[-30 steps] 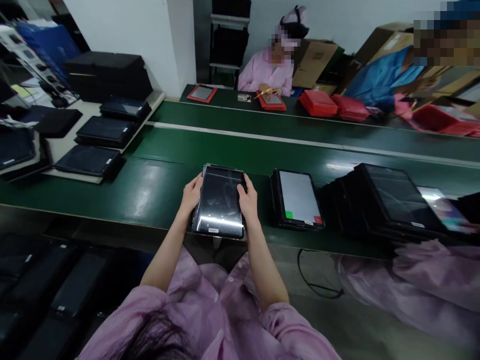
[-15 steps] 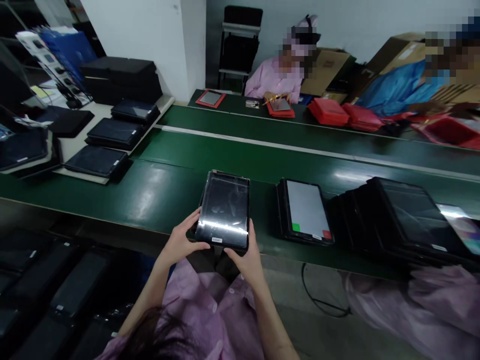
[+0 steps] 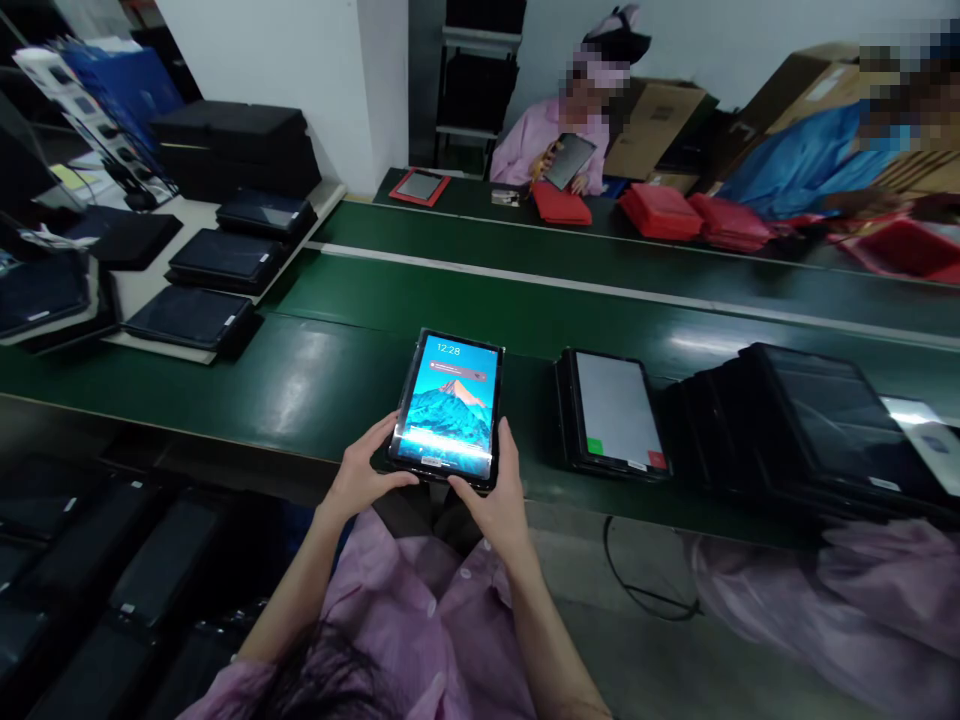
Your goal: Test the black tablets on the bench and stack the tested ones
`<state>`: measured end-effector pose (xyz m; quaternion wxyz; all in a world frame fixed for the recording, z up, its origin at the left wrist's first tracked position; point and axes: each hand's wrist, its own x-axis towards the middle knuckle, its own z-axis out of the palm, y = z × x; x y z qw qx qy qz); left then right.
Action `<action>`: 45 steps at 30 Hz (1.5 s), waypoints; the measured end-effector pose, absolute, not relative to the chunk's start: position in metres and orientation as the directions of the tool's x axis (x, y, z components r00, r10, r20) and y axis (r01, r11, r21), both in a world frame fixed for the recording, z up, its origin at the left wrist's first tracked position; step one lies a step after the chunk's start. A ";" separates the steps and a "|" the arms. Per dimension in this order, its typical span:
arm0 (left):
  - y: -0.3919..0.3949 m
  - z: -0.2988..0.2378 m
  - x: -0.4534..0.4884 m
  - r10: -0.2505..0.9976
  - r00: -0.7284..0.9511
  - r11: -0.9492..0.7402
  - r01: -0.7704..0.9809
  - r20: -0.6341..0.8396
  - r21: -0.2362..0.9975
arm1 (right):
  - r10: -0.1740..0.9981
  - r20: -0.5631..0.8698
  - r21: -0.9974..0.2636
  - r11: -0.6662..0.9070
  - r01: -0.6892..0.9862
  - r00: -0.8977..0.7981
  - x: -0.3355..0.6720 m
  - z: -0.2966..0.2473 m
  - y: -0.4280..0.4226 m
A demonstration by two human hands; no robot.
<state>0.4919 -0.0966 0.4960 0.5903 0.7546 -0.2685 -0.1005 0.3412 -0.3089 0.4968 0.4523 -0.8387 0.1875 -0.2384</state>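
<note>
Between my hands is a black tablet (image 3: 450, 405), its screen lit with a mountain picture and the time 12:28. My left hand (image 3: 364, 478) grips its lower left edge, thumb along the near end. On the lower right edge, my right hand (image 3: 499, 495) holds it the same way. The tablet is over the near edge of the green bench (image 3: 300, 390); whether it rests there I cannot tell. To its right lies a stack topped by a second tablet (image 3: 619, 410), with a pale screen and green and red corner squares.
Tall stacks of dark tablets (image 3: 817, 420) stand farther right. Several more tablets (image 3: 187, 318) lie at the left, and others (image 3: 172, 550) below the bench. Across the bench, a co-worker in pink (image 3: 517, 150) holds a tablet near red pouches (image 3: 660, 212). A cable (image 3: 645, 600) loops on the floor.
The screen of the tablet in my hands has gone from dark to lit. Across the bench, the co-worker has raised a tablet off the red pouch. My grip looks the same.
</note>
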 end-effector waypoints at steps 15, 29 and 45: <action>-0.159 0.417 0.565 -0.216 0.974 -0.072 -0.081 0.064 0.994 | -0.579 0.291 -0.890 -0.456 -0.006 0.762 0.372 0.523 -0.352; -0.150 0.416 0.559 -0.230 0.971 -0.083 -0.094 0.073 0.992 | -0.396 0.181 -0.880 -0.474 -0.031 0.900 0.359 0.519 -0.327; -0.150 0.414 0.559 -0.234 0.971 -0.082 -0.078 0.056 0.994 | -0.495 0.173 -0.888 -0.452 -0.082 0.852 0.366 0.514 -0.322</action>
